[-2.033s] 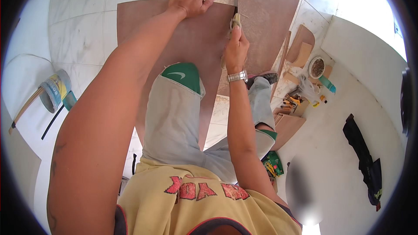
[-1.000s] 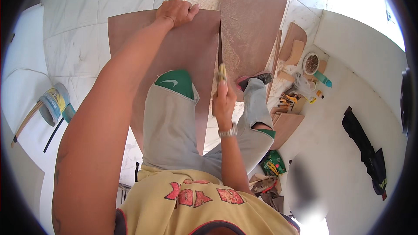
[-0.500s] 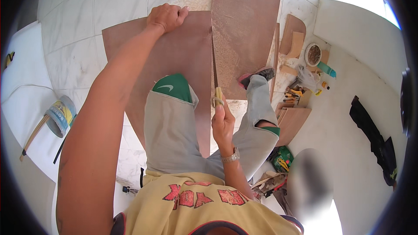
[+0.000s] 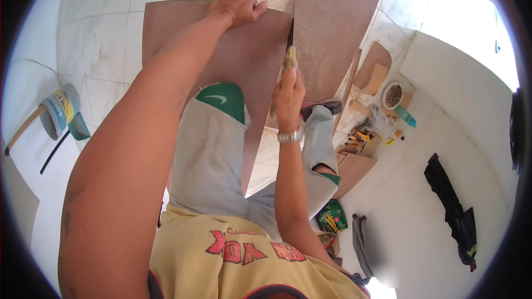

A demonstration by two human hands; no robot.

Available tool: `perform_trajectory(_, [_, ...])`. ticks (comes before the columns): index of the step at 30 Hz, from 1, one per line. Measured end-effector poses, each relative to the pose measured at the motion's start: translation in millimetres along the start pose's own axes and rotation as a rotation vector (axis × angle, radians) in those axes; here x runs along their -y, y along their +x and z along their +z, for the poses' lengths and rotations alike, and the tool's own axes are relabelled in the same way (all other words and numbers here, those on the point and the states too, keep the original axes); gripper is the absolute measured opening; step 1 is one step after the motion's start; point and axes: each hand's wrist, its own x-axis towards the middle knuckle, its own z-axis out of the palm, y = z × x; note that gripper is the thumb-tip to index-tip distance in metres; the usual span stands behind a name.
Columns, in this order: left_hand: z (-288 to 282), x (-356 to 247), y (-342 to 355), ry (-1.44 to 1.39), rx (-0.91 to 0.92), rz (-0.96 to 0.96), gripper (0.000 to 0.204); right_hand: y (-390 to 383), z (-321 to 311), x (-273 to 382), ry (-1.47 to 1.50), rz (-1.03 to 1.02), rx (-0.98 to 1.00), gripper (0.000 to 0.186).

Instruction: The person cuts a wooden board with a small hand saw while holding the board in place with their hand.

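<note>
With fingers curled, my left hand (image 4: 237, 8) grips the far edge of a brown board (image 4: 255, 58), which lies under my left knee (image 4: 221, 99). A second brown board (image 4: 332, 27), dusted with pale shavings, lies to its right, a narrow dark gap between them. My right hand (image 4: 288, 97) is closed on a handsaw (image 4: 290, 55) by its pale yellowish handle, at that gap; most of the blade is hidden.
Marble-look tiles surround the boards. At right lie wood offcuts (image 4: 371, 66), a bowl of brown bits (image 4: 392, 94), a turquoise bottle (image 4: 405, 116), tools (image 4: 363, 138) and a black bag (image 4: 451, 210). At left is a bucket (image 4: 58, 113) with sticks.
My right hand drew the saw back toward my body, then pushed it forward again along the gap in the last half second. My left hand stays on the board's far edge.
</note>
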Motion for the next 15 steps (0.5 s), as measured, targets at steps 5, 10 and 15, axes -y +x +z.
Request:
perform_trajectory(5, [4.0,0.6,2.3,0.015,-0.012,0.034,0.068,-139.5,-28.3,-4.2,-0.064,0.088,-0.058,0.056])
perform_trajectory(10, [5.8,-3.7,8.1,-0.028,-0.101,0.050,0.063,39.2,2.1,1.6,-0.082,0.001,-0.084,0.055])
perform_trajectory(15, [7.2,2.4,0.8,-0.037,-0.077,0.024,0.063,-16.9,-7.2,-16.8,0.005,0.042,-0.037,0.054])
